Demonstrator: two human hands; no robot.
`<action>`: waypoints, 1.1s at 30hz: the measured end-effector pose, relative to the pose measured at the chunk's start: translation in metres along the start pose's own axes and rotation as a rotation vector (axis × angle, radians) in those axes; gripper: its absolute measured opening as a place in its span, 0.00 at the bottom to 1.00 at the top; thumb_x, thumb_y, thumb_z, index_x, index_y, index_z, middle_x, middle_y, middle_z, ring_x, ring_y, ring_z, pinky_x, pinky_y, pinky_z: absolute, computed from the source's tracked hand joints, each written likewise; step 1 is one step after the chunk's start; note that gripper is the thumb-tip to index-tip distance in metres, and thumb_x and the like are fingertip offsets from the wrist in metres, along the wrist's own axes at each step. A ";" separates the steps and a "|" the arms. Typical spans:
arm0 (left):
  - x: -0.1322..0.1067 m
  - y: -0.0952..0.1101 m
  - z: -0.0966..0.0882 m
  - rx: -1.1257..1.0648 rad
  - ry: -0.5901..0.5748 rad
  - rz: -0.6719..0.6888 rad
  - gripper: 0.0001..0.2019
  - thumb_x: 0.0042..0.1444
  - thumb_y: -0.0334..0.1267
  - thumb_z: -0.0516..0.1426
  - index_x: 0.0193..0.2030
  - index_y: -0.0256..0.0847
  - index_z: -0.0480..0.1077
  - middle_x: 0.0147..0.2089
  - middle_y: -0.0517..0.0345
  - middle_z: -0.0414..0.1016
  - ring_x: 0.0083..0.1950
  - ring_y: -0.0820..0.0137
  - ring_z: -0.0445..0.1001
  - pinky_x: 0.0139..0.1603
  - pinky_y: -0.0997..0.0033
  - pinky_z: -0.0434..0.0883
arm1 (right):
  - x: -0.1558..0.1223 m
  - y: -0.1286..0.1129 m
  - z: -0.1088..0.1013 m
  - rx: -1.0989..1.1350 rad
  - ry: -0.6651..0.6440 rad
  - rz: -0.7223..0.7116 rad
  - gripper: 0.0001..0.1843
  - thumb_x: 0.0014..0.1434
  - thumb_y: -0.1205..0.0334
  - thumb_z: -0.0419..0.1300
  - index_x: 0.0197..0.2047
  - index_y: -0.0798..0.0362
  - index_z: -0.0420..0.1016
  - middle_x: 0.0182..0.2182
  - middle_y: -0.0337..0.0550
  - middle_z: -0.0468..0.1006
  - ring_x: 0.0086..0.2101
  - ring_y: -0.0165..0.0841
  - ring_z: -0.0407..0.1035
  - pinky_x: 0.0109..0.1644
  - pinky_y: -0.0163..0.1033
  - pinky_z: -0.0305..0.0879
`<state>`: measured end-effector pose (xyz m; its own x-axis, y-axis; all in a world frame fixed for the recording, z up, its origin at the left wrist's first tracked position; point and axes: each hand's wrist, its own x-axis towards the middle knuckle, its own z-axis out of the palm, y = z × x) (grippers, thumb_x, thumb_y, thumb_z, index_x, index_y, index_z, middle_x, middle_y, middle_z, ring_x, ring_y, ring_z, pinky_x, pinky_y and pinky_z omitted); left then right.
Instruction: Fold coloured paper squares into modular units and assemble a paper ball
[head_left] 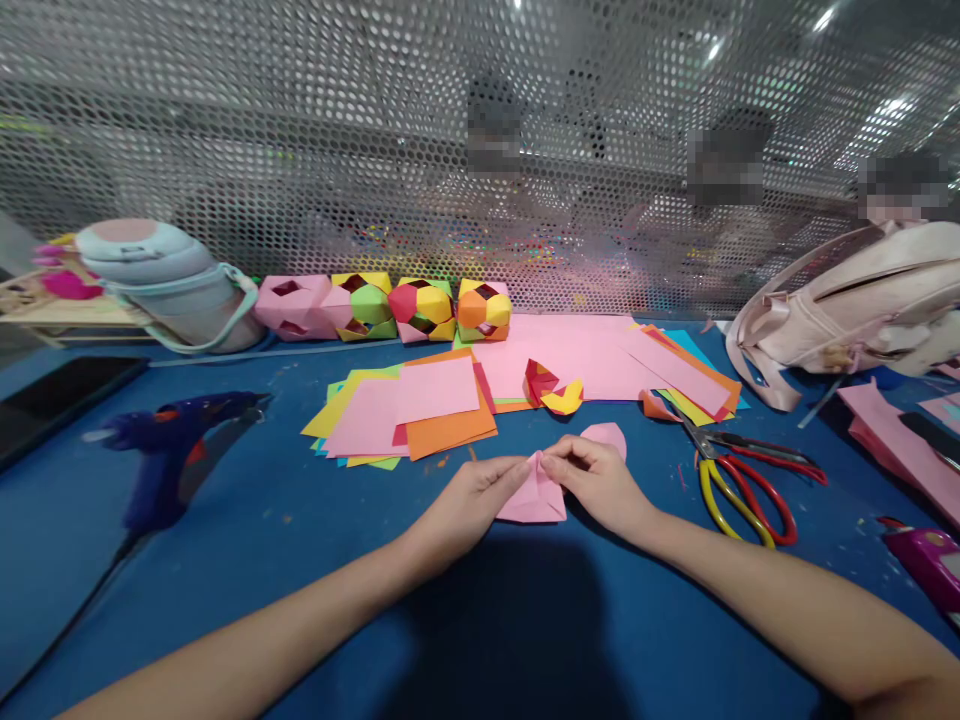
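A small pink sheet of folded paper (534,505) is held between my two hands, low over the blue table. My left hand (480,492) grips its left side with the thumb on top. My right hand (600,478) pinches its upper edge with thumb and fingertips. A crease runs down the paper from where the fingers meet. Just behind my right hand lies a rounded pink paper piece (606,437), partly covered by that hand. Further back sit small folded pieces, one red (539,381) and one yellow (564,397).
Stacks of coloured paper (439,392) lie behind my hands. Folded paper balls (424,310) line the back by a perforated metal screen (337,180). To the left are a glue gun (169,450), phone (67,400) and bottle (176,290); to the right, scissors (739,485) and a bag (862,300).
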<state>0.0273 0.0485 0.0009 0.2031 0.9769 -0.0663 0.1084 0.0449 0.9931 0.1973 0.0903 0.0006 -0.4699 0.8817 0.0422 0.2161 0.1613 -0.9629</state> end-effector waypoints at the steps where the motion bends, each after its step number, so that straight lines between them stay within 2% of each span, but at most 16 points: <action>1: 0.000 -0.001 0.000 0.004 0.003 0.010 0.15 0.55 0.45 0.54 0.43 0.44 0.77 0.42 0.59 0.80 0.45 0.60 0.74 0.48 0.66 0.67 | 0.000 0.000 0.000 -0.007 0.007 -0.008 0.13 0.55 0.52 0.58 0.29 0.54 0.72 0.25 0.38 0.71 0.27 0.28 0.63 0.32 0.34 0.61; 8: 0.000 -0.001 0.001 0.039 0.012 0.050 0.14 0.56 0.43 0.54 0.41 0.44 0.78 0.42 0.59 0.80 0.43 0.62 0.74 0.45 0.70 0.67 | -0.003 -0.002 0.001 -0.051 0.046 -0.070 0.12 0.56 0.56 0.58 0.26 0.54 0.71 0.23 0.37 0.69 0.26 0.28 0.62 0.30 0.34 0.58; 12: -0.001 0.002 0.001 0.033 0.025 -0.006 0.17 0.57 0.46 0.51 0.32 0.41 0.77 0.28 0.60 0.78 0.32 0.66 0.71 0.34 0.73 0.65 | -0.004 -0.004 0.002 -0.074 0.067 -0.103 0.11 0.56 0.57 0.58 0.26 0.54 0.71 0.23 0.37 0.69 0.25 0.28 0.61 0.30 0.34 0.57; 14: -0.001 0.003 0.000 -0.007 0.022 -0.048 0.18 0.57 0.48 0.51 0.28 0.40 0.76 0.26 0.61 0.75 0.29 0.68 0.68 0.31 0.74 0.63 | -0.004 -0.004 0.002 -0.079 0.067 -0.109 0.11 0.56 0.57 0.58 0.25 0.54 0.71 0.23 0.38 0.69 0.25 0.28 0.62 0.30 0.34 0.57; 19: 0.000 0.005 -0.001 -0.062 -0.053 -0.078 0.17 0.56 0.47 0.52 0.30 0.39 0.76 0.31 0.59 0.77 0.32 0.68 0.69 0.34 0.74 0.63 | -0.004 -0.004 0.002 -0.094 0.056 -0.129 0.10 0.56 0.60 0.58 0.26 0.54 0.71 0.23 0.38 0.70 0.26 0.28 0.63 0.30 0.34 0.58; 27: -0.001 0.009 -0.002 0.073 -0.063 -0.098 0.17 0.57 0.47 0.51 0.33 0.37 0.75 0.36 0.58 0.77 0.39 0.66 0.70 0.41 0.71 0.64 | -0.005 -0.004 0.002 -0.099 0.062 -0.162 0.08 0.56 0.63 0.58 0.26 0.54 0.72 0.24 0.38 0.71 0.26 0.27 0.64 0.30 0.33 0.60; 33: 0.000 0.008 -0.002 0.148 -0.056 -0.076 0.17 0.57 0.46 0.49 0.33 0.37 0.74 0.36 0.58 0.78 0.39 0.66 0.71 0.41 0.72 0.65 | -0.005 -0.002 0.003 -0.111 0.064 -0.190 0.09 0.56 0.63 0.58 0.26 0.54 0.71 0.23 0.37 0.70 0.25 0.27 0.63 0.29 0.33 0.59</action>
<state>0.0266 0.0488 0.0087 0.2425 0.9584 -0.1503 0.2673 0.0829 0.9601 0.1969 0.0840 0.0018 -0.4565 0.8565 0.2406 0.2233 0.3721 -0.9009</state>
